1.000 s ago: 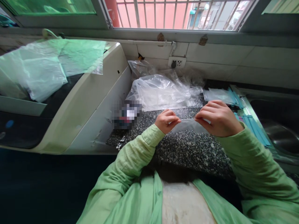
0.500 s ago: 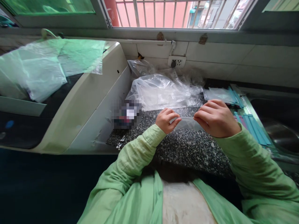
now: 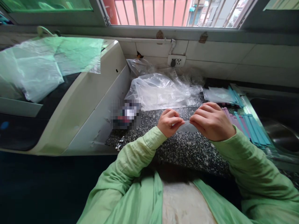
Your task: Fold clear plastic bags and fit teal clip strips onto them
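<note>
a small clear bag (image 3: 187, 127) hangs just above the speckled surface (image 3: 187, 152), its long axis running left to right. the left hand (image 3: 169, 122) and right hand (image 3: 211, 122) each hold a pinching grip on 1 end, close together.

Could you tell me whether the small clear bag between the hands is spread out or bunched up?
Bunched up: the small clear bag shows only as a short crumpled strip pinched between the left hand and right hand.
</note>
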The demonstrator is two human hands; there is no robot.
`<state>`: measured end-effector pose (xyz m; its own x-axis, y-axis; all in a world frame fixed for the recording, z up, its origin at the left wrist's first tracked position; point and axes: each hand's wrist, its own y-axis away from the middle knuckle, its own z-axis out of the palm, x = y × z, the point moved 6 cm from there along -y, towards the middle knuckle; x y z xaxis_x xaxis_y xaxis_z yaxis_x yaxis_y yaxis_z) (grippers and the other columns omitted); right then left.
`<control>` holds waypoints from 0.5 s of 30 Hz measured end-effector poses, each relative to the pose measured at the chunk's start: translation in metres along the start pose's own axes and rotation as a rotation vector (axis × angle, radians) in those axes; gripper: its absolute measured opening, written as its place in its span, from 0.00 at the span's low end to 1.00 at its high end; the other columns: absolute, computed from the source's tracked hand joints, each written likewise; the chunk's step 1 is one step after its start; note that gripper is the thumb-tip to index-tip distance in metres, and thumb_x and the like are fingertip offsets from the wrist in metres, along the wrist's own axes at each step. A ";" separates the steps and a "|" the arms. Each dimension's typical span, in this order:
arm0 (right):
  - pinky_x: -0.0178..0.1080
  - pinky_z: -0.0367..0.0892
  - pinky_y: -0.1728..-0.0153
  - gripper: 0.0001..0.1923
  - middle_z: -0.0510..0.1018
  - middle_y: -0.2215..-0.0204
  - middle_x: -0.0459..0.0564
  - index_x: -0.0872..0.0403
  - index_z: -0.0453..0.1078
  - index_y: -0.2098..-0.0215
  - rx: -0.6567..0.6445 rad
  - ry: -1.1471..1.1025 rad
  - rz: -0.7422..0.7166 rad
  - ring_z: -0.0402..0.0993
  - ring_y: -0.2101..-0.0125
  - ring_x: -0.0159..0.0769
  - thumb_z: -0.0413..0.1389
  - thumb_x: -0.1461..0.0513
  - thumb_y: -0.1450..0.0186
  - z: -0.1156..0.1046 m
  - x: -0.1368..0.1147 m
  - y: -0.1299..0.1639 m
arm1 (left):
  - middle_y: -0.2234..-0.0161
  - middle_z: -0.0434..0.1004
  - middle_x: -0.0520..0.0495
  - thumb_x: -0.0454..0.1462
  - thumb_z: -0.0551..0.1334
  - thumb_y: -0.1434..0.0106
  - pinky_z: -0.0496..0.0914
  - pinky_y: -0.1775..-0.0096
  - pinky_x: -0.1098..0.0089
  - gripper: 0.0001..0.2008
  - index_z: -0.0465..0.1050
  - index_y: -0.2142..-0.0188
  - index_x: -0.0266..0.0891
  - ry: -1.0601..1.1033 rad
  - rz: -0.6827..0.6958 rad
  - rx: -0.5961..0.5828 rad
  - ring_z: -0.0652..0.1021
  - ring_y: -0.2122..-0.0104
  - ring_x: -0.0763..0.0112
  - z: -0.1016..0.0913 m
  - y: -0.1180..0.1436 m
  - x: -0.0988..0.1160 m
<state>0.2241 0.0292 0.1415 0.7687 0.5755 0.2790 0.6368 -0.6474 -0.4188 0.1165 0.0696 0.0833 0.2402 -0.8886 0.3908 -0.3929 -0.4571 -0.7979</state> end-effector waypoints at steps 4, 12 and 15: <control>0.39 0.58 0.62 0.14 0.72 0.80 0.46 0.52 0.68 0.78 -0.005 -0.006 0.001 0.64 0.73 0.32 0.47 0.61 0.37 0.002 0.000 0.000 | 0.77 0.67 0.49 0.39 0.58 0.42 0.64 0.67 0.70 0.09 0.72 0.76 0.38 0.015 0.020 0.008 0.66 0.72 0.73 0.000 0.001 -0.001; 0.39 0.57 0.62 0.12 0.74 0.76 0.47 0.53 0.69 0.73 0.004 -0.081 0.031 0.66 0.71 0.34 0.50 0.55 0.39 0.003 0.009 0.003 | 0.78 0.67 0.50 0.37 0.59 0.42 0.64 0.68 0.71 0.08 0.72 0.75 0.37 0.016 0.021 0.027 0.66 0.72 0.73 -0.002 0.001 -0.004; 0.39 0.58 0.63 0.11 0.75 0.76 0.47 0.53 0.69 0.72 -0.007 -0.105 0.056 0.67 0.70 0.35 0.50 0.55 0.39 -0.001 0.017 0.006 | 0.78 0.67 0.50 0.36 0.60 0.43 0.64 0.68 0.71 0.07 0.73 0.75 0.37 0.016 0.045 0.069 0.66 0.72 0.74 -0.005 0.002 -0.006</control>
<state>0.2411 0.0351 0.1449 0.7925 0.5877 0.1629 0.5939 -0.6830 -0.4252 0.1099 0.0736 0.0822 0.2090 -0.9091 0.3603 -0.3405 -0.4130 -0.8447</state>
